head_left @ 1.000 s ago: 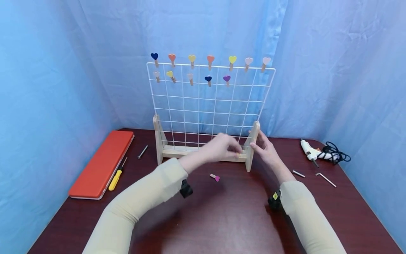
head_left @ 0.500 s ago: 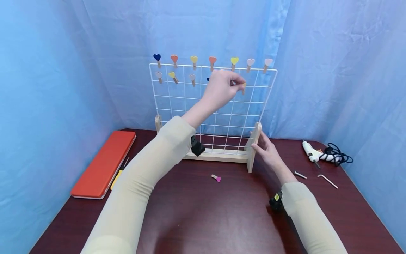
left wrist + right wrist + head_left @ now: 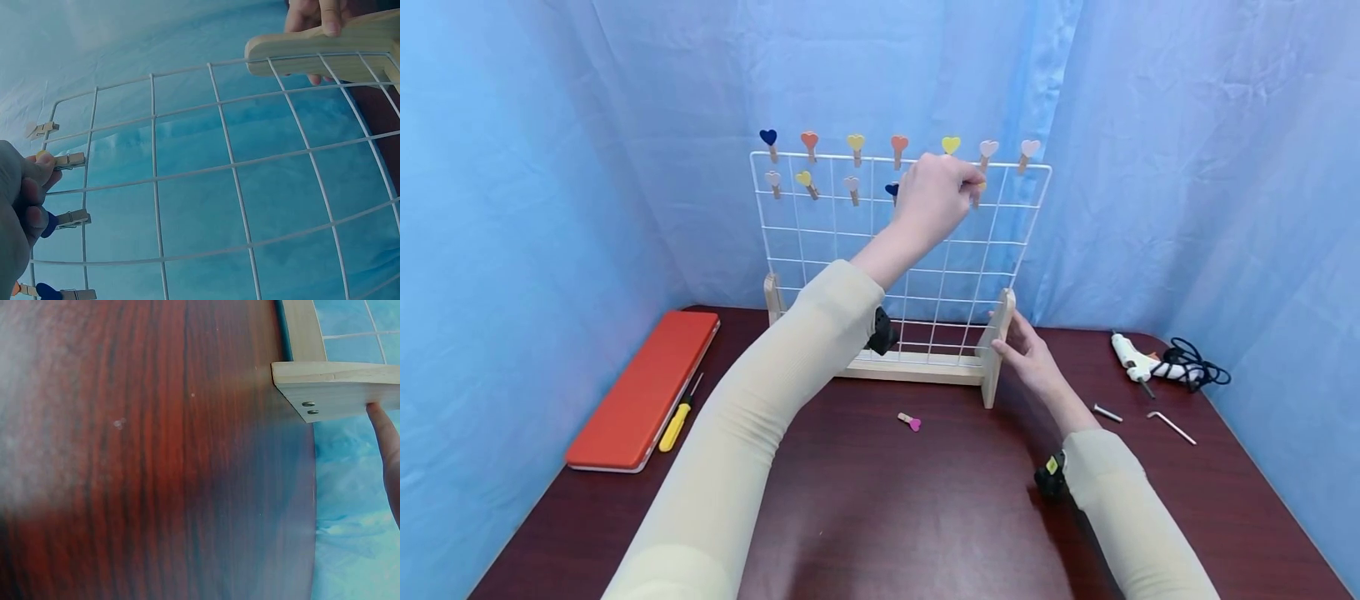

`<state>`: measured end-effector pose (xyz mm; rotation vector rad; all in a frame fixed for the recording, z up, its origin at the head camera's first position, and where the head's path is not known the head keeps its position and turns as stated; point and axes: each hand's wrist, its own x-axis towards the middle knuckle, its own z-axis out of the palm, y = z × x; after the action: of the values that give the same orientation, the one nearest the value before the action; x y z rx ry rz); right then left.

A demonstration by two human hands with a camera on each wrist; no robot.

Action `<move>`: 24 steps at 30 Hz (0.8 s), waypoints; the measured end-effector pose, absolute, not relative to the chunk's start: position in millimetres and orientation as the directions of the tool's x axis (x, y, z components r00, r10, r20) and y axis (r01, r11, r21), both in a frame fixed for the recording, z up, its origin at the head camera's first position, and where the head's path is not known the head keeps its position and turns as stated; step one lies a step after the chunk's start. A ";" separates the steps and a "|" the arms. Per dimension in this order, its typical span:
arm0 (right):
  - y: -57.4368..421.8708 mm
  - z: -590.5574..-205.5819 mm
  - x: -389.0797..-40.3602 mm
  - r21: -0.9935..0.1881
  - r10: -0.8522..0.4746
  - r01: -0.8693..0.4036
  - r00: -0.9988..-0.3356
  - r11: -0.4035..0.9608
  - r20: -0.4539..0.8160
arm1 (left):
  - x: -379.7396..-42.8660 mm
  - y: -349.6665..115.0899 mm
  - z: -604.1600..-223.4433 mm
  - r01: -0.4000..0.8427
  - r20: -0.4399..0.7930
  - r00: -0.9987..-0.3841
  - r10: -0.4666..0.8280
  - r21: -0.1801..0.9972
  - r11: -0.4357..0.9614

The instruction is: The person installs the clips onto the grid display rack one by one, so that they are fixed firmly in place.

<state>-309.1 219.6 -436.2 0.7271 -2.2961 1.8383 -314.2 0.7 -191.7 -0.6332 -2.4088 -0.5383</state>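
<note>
My left hand (image 3: 932, 196) pinches a small wooden clothespin (image 3: 70, 160) with a yellow heart at the second wire from the top of a white wire grid (image 3: 870, 271). In the left wrist view its wooden end overlaps that wire, and the fingers cover most of the heart. Low on the right, my right hand (image 3: 1033, 358) holds the grid's wooden leg (image 3: 997, 346), thumb on the near side and fingers behind. Heart clothespins line the top wire, such as a dark blue one (image 3: 768, 137); several more sit along the second wire, partly behind the left hand.
A pink heart clothespin (image 3: 910, 422) lies on the dark table (image 3: 925, 508). At the left are a red case (image 3: 643, 392) and a yellow screwdriver (image 3: 676, 425). A glue gun (image 3: 1138, 360), a bolt (image 3: 1107, 413) and a hex key (image 3: 1172, 427) lie at the right.
My left hand has risen from the stand's bottom bar to the second wire with the yellow heart clothespin, then shifted slightly up to the wire. The right hand stays on the leg.
</note>
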 end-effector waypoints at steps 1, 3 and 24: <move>219.4 -436.1 -309.2 -0.890 -0.296 -0.430 -0.879 0.149 0.375 | -314.3 0.6 -191.9 0.547 0.625 -0.715 0.313 0.223 0.807; 219.2 -435.7 -309.3 -0.890 -0.298 -0.430 -0.879 0.152 0.374 | -314.1 0.4 -192.5 0.552 0.627 -0.711 0.319 0.215 0.806; 221.7 -438.9 -313.5 -0.894 -0.290 -0.405 -0.894 0.193 0.342 | -306.9 -14.3 -203.1 0.652 0.650 -0.639 0.411 0.175 0.737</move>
<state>-313.5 221.7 -438.9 0.6875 -2.3503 1.8098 -306.9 -14.3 -203.1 -0.7999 -2.3441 -0.5347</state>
